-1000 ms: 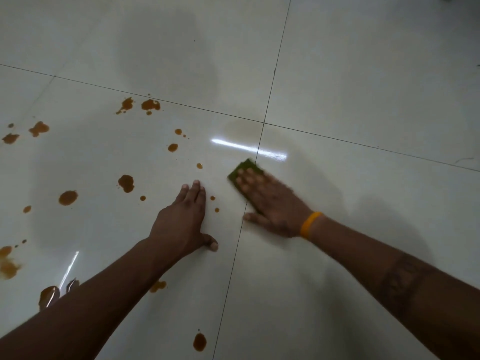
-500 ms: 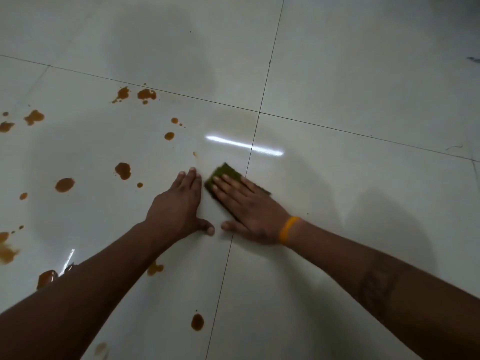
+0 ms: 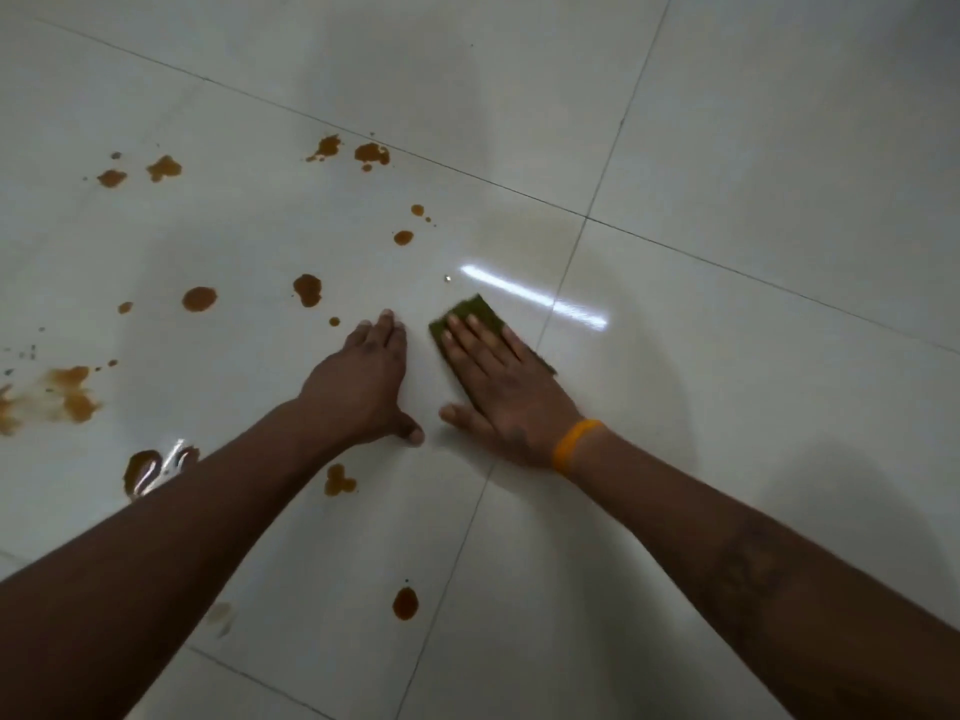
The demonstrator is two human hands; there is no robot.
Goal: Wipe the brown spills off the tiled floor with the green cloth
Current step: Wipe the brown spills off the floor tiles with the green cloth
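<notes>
1. Two hands are flat on the pale tiled floor (image 3: 727,148), side by side, thumbs pointing toward each other with a bare strip of tile between them.
2. Right hand (image 3: 501,387) presses down on the green cloth (image 3: 475,310), fingers straight and spread on top of it, not curled round it. An orange band (image 3: 574,445) sits on that wrist.
3. Green cloth lies under the right fingers and palm; its far corner pokes out just past the fingertips, and one edge shows along the outer side of the hand. It sits just to the left of a grout line (image 3: 558,291).
4. Left hand (image 3: 358,387) rests palm down on bare tile, fingers straight and close together, thumb out to the side, holding nothing.
5. Brown spills (image 3: 307,289) dot the floor beyond and to the outer side of the left fingers: a small drop (image 3: 334,321) just beside the fingertips, bigger blots farther off, a pair near the far grout line.
6. More brown lies behind the left hand: a blot (image 3: 338,480) right beside the forearm, a wet shiny patch (image 3: 148,467) at its outer side, a smeared area (image 3: 62,394) well apart at the left edge.
7. One lone spot (image 3: 405,603) sits between the two forearms, well back from both sets of fingers.
8. A bright streak of reflected light (image 3: 530,296) lies just past the right fingertips.
</notes>
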